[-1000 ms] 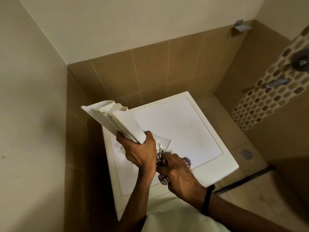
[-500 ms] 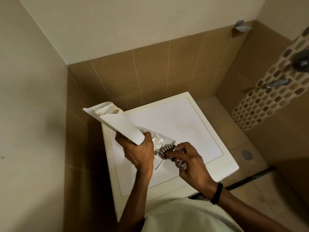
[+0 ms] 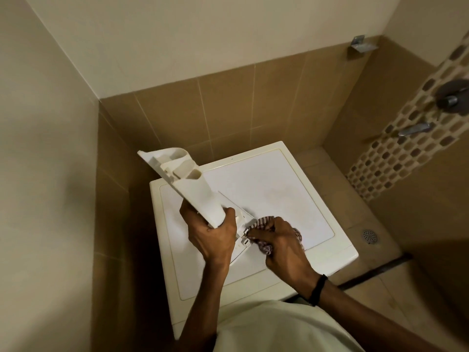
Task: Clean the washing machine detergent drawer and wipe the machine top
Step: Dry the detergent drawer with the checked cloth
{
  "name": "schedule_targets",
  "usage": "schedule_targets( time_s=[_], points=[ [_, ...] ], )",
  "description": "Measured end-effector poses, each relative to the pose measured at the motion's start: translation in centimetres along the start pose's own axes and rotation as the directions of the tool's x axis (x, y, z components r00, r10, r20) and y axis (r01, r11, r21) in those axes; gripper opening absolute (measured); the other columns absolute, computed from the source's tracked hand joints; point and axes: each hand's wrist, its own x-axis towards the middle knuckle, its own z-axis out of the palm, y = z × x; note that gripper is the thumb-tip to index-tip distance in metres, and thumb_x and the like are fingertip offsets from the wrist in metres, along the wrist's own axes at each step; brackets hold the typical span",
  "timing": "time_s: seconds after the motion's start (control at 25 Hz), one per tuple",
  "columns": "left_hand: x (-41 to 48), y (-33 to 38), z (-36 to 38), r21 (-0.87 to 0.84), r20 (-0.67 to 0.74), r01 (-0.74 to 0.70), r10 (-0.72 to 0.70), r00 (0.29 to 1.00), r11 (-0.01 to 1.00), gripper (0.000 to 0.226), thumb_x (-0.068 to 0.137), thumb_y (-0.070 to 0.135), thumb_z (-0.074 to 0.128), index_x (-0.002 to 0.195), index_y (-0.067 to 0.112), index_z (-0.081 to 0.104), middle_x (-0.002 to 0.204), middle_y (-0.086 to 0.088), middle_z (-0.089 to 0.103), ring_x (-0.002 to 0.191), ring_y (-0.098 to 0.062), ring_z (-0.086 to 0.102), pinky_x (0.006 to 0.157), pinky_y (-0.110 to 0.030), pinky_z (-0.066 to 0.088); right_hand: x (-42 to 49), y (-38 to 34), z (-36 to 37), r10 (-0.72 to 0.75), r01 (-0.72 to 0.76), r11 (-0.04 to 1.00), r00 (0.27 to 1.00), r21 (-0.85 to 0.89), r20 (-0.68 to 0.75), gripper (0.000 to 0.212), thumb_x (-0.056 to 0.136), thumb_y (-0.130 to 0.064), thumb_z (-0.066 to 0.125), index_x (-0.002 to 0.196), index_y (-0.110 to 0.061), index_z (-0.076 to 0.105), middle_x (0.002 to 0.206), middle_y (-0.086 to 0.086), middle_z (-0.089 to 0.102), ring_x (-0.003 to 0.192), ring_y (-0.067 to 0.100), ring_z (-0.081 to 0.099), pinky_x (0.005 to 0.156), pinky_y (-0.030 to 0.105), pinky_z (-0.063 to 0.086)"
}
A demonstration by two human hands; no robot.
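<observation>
Still grips detergent drawer (image 3: pixel 195 189) with left hand (image 3: pixel 213 237), rolled now to show compartments; still bunches striped cloth (image 3: pixel 264 222) in right hand (image 3: pixel 284 242) against drawer's near end.

Detergent drawer (image 3: pixel 193 191): plain off-white plastic throughout. Cloth (image 3: pixel 264 221) you work with: dark maroon and white, striped or checked, too bunched to say which. Machine top (image 3: pixel 269 199): white panel with a cream border along all four edges. Your wristband (image 3: pixel 317 286): black. Your shirt (image 3: pixel 279 326): pale cream, unpatterned. Wall tiles (image 3: pixel 228 118): tan-brown with lighter grout lines. Painted wall (image 3: pixel 203 34) above: cream. Mosaic band (image 3: pixel 396 158): small brown, grey-brown and cream pieces. Floor drain (image 3: pixel 369 235): grey metal.
</observation>
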Motion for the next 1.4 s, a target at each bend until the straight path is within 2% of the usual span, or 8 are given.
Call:
schedule_targets(
  time_s=[0.44,0.6,0.72,0.88,1.04,1.16,1.28,1.4],
  points=[
    [-0.1,0.1,0.3,-0.045,-0.004,0.126,-0.126,0.992,0.991,0.083,0.062,0.022,0.088,0.134,0.014,0.049,0.116,0.011,0.062,0.103,0.004,0.063,0.089,-0.033,0.059,0.6,1.8,-1.1,-0.162,0.164,0.979,0.986,-0.123,0.024,0.058,0.077,0.000,0.063,0.123,-0.036,0.069,0.109,-0.004,0.053,0.102,0.021,0.052,0.078,0.030,0.045],
    [0.4,-0.3,-0.1,-0.204,0.135,0.271,-0.247,0.960,0.941,0.073,0.061,0.012,0.087,0.125,0.027,0.056,0.112,0.017,0.068,0.105,-0.009,0.069,0.088,-0.032,0.060,1.5,4.4,-2.6,0.007,-0.008,1.000,0.995,-0.011,-0.101,0.074,0.066,0.023,0.059,0.119,-0.027,0.074,0.116,-0.007,0.056,0.106,0.009,0.054,0.090,0.008,0.039],
    [0.9,-0.3,-0.4,-0.303,0.240,0.416,-0.354,0.904,0.857,0.056,0.062,0.008,0.080,0.115,0.016,0.065,0.104,0.000,0.075,0.095,-0.019,0.073,0.079,-0.033,0.062,1.5,4.0,-2.5,0.087,-0.078,0.979,0.995,0.190,-0.039,0.081,0.060,0.030,0.051,0.116,-0.024,0.075,0.112,-0.006,0.063,0.101,0.006,0.062,0.084,0.007,0.046],
    [1.4,-0.9,-0.7,-0.294,0.376,0.564,-0.449,0.810,0.771,0.055,0.061,0.010,0.084,0.113,0.018,0.069,0.099,0.000,0.078,0.095,-0.022,0.075,0.075,-0.035,0.061,0.9,2.0,-2.4,0.196,-0.158,0.902,0.979,0.403,-0.053,0.057,0.077,0.022,0.064,0.109,-0.024,0.076,0.109,-0.003,0.071,0.100,0.005,0.066,0.085,0.012,0.050],
    [1.1,-0.1,-0.6,-0.240,0.327,0.490,-0.406,0.853,0.838,0.047,0.072,0.008,0.092,0.105,0.029,0.066,0.094,0.019,0.076,0.089,-0.004,0.073,0.081,-0.038,0.062,-0.2,-0.2,-2.0,0.282,-0.198,0.840,0.955,0.505,-0.096,0.037,0.088,0.001,0.071,0.117,-0.023,0.071,0.115,-0.008,0.071,0.100,0.003,0.067,0.088,0.015,0.053],
    [0.7,0.1,-0.7,-0.289,0.298,0.470,-0.388,0.872,0.834,0.048,0.072,0.015,0.092,0.110,0.030,0.067,0.100,0.014,0.077,0.096,-0.008,0.074,0.085,-0.039,0.062,0.3,-1.6,-2.3,0.388,-0.230,0.768,0.910,0.597,-0.148,0.026,0.093,-0.011,0.070,0.117,-0.021,0.069,0.107,-0.005,0.072,0.070,0.019,0.066,0.062,0.016,0.055],
    [0.4,0.5,-0.7,-0.335,0.299,0.474,-0.385,0.873,0.814,0.048,0.071,0.021,0.090,0.112,0.029,0.069,0.107,0.007,0.078,0.102,-0.015,0.074,0.089,-0.041,0.061,1.2,-1.7,-2.5,0.083,-0.011,0.946,0.974,0.323,-0.211,0.033,0.095,-0.016,0.060,0.125,-0.028,0.066,0.125,-0.013,0.065,0.111,0.004,0.064,0.093,0.021,0.052],
    [0.7,0.7,-1.1,-0.332,0.386,0.441,-0.306,0.870,0.834,0.048,0.071,0.024,0.088,0.115,0.026,0.069,0.106,0.005,0.078,0.102,-0.017,0.074,0.085,-0.034,0.061,1.0,-1.7,-1.4,-0.164,0.157,0.973,0.986,0.168,0.030,0.045,0.089,-0.015,0.048,0.131,-0.024,0.064,0.140,-0.001,0.052,0.134,0.013,0.045,0.110,0.023,0.038]
  ],
)
